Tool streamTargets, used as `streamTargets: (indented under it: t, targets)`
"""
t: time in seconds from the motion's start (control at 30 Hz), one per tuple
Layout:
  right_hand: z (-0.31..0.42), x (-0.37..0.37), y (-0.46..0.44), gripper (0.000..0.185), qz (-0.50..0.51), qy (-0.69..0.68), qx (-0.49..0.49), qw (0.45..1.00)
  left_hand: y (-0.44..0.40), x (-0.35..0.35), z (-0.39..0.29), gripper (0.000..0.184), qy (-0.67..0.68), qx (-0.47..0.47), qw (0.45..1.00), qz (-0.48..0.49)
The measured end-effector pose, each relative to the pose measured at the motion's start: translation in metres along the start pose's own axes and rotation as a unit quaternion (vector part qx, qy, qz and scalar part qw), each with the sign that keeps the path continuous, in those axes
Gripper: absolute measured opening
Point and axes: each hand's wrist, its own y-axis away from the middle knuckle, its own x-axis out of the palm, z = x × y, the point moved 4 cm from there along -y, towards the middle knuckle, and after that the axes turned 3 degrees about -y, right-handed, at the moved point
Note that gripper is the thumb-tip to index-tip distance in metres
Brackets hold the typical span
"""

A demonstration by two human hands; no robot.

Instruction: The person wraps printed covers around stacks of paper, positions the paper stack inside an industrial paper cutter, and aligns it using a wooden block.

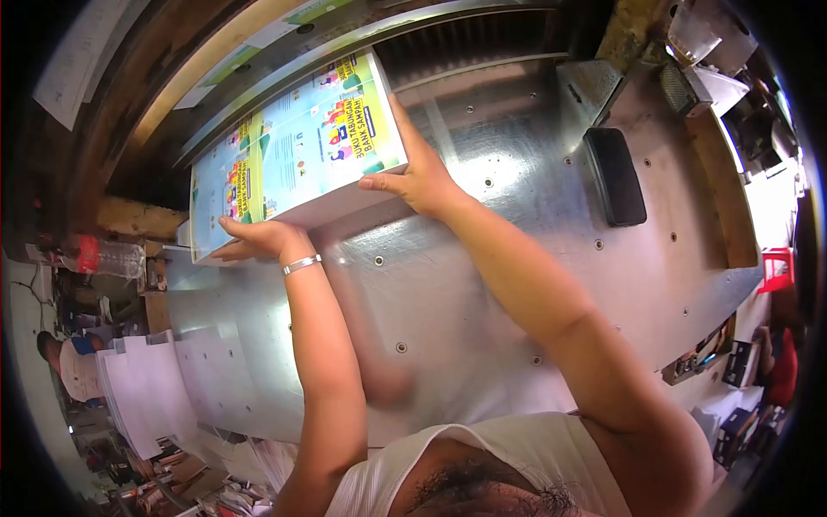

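Silvery metal makes up the broad surface (448, 302) before us, glossy under the light. Toward its far left side, close to a long metal bar (431, 17), we have a thick stack of printed sheets (301, 146). Its top shows blue, yellow and green artwork with the words "BUKU TABUNGAN BANK SAMPAH", and its pale, plain side faces us. We cannot tell whether its underside rests fully on the metal.

Beyond our left forearm, a white paper stack (146, 379) sits with uneven edges. A wooden strip (724, 189) borders the right end. Nearer us than that end, a black flat object (616, 177) with rounded corners lies well apart from the printed sheets, and an angled metal block (590, 90) stands just beyond it.

Our right grip (420, 177) wraps the near right corner of the stack, fingers along the end and thumb on the near side. Our left grip (263, 239) presses near the left corner, so both hold the stack between them.

Smaller still are a clear bottle (116, 257) with red on it, at far left, our left wrist's silvery bracelet (301, 264), and the round fittings (401, 347) dotting the metal.
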Motion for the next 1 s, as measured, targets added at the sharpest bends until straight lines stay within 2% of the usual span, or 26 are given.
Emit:
streamTargets:
  t: [0.03,0.13,0.23,0.33,0.53,0.67,0.77,1.0]
  targets:
    - [0.002,0.001,0.002,0.126,-0.002,-0.01,0.012,1.0,-0.003,-0.001,0.003,0.085,-0.004,0.001,1.0,-0.002]
    - [-0.002,0.001,0.0,0.126,0.007,-0.037,0.019,0.999,-0.005,-0.002,0.005,0.092,0.036,0.03,0.999,0.013]
    - [-0.003,0.002,0.0,0.125,0.012,-0.052,0.017,0.998,-0.01,-0.003,0.013,0.091,0.056,0.023,0.998,0.009]
    - [0.0,-0.001,0.0,0.125,0.008,-0.029,0.017,0.999,-0.009,-0.004,0.013,0.091,0.0,0.016,1.0,-0.01]
    - [-0.006,0.001,-0.001,0.125,0.01,-0.031,0.015,0.999,-0.006,-0.002,0.007,0.093,0.039,0.008,0.999,0.017]
    - [-0.005,0.001,-0.001,0.125,0.007,-0.02,0.013,1.0,-0.011,-0.002,0.013,0.088,0.016,0.007,1.0,-0.008]
    - [-0.008,0.003,0.0,0.126,0.012,-0.082,0.033,0.996,-0.001,-0.003,-0.001,0.084,0.008,0.019,1.0,-0.006]
    - [-0.012,0.002,-0.001,0.125,0.001,-0.026,0.027,0.999,-0.005,0.0,0.006,0.088,0.05,0.002,0.999,0.005]
